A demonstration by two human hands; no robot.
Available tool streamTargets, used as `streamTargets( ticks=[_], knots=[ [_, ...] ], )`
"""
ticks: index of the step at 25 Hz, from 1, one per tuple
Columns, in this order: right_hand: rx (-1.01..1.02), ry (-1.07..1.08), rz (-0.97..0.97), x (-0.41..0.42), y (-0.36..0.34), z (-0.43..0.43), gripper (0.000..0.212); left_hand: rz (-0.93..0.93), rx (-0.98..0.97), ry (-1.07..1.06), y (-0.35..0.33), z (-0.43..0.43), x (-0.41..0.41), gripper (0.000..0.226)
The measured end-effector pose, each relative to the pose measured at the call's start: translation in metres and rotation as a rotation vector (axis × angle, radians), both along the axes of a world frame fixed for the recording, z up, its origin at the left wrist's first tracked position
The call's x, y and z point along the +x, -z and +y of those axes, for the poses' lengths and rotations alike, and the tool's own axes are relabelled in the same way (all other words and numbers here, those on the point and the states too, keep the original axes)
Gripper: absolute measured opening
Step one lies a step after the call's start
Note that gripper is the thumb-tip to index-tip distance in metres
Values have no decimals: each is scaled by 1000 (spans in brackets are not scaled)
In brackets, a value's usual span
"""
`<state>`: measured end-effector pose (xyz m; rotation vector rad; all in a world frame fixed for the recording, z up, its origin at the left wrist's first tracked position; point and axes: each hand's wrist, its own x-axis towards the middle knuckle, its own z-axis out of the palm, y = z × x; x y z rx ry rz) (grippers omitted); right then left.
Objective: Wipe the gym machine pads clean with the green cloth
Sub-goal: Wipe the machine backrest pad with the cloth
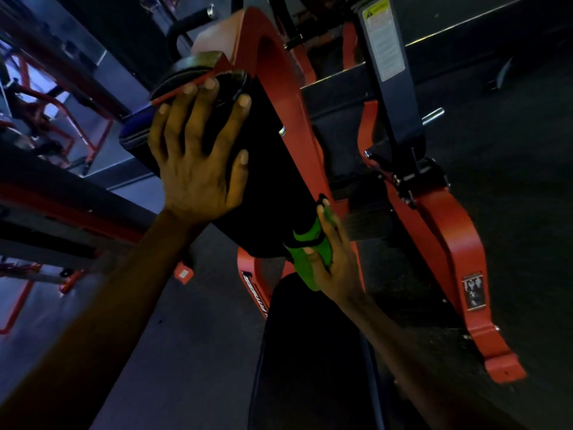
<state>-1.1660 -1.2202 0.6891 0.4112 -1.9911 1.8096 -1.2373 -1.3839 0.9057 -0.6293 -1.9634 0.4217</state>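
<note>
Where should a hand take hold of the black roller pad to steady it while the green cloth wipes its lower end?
Grip the black roller pad on its upper half, coming from the left, as the left hand does with fingers spread flat. The pad is a long cylinder with the red frame along its right side, and the right hand works the green cloth at the lower end.

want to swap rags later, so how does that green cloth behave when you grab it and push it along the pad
The green cloth looks floppy: it bends around the black pad's lower edge and bunches inside the right hand. It is probably light, since a loose one-hand grip carries it. It likely drags rather than slides, as the left hand lies flat on the pad, perhaps bracing it.
</note>
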Motion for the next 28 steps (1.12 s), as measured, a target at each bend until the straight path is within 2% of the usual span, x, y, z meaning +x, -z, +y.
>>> streamTargets(
  ticks=[4,7,12,16,19,22,25,28],
  knots=[
    [-135,73,-22,-7,-35,-9,55,-21,19,-3,1,0,-1,57],
    [-107,30,24,-13,-35,-5,56,-13,13,1,1,0,-1,60],
    [-81,22,-88,7,10,-2,59,-2,9,-10,1,2,0,57],
    [-141,65,-46,0,-30,-9,54,-11,20,-4,0,3,1,55],
    [-80,80,37,-14,-40,-7,57,-4,28,4,1,5,0,57],
    [32,51,33,-4,-5,-5,63,-5,17,-6,-1,4,3,59],
    [19,53,-53,9,16,-4,62,-12,16,-2,-2,5,3,57],
    [3,101,-7,12,-12,-9,57,-9,20,8,-2,6,3,57]
  ],
)
